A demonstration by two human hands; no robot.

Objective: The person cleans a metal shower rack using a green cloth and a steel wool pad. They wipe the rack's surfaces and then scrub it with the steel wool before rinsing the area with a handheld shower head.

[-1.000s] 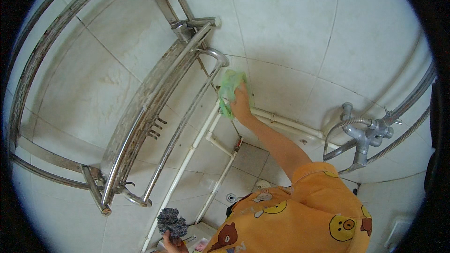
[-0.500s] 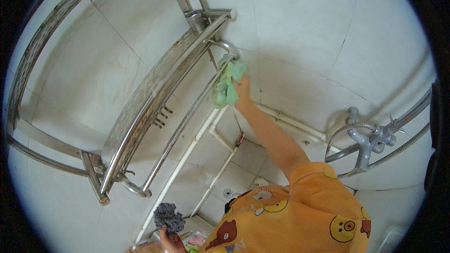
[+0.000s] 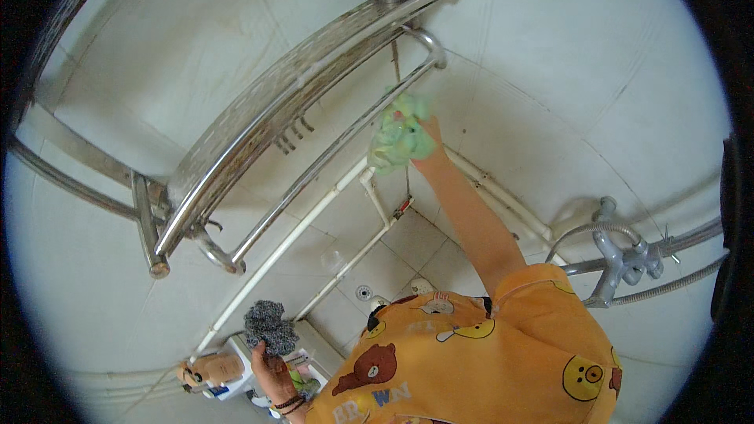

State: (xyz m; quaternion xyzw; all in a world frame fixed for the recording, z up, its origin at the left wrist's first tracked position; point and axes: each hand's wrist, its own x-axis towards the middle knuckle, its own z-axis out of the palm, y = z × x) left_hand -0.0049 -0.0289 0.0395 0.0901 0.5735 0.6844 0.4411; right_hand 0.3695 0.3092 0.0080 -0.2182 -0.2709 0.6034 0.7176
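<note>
In my right hand [image 3: 430,148] is a crumpled light green cloth [image 3: 395,140], gripped at the upper end of the lower towel bar [image 3: 314,165] of a metal wall rack. The cloth overlaps the bar, and its motion blur hides whether it presses on it. Lower down, my left hand [image 3: 273,377] holds a grey, curly scouring pad [image 3: 269,327] between thumb and fingers, away from the rack. The rack's shelf [image 3: 251,98] looks streaked and stained, with small hooks [image 3: 294,134] under its front edge.
A shower mixer tap [image 3: 620,255] with a metal hose is on the wall at right. White pipes [image 3: 298,239] run below the rack. An orange-brown bottle [image 3: 212,371] lies on a white surface at lower left. A round drain [image 3: 363,293] sits in the tiled floor.
The view has shifted, so the rack appears higher and further right. My right hand with the cloth has slid a little down along the bar. My left hand still holds the scouring pad.
</note>
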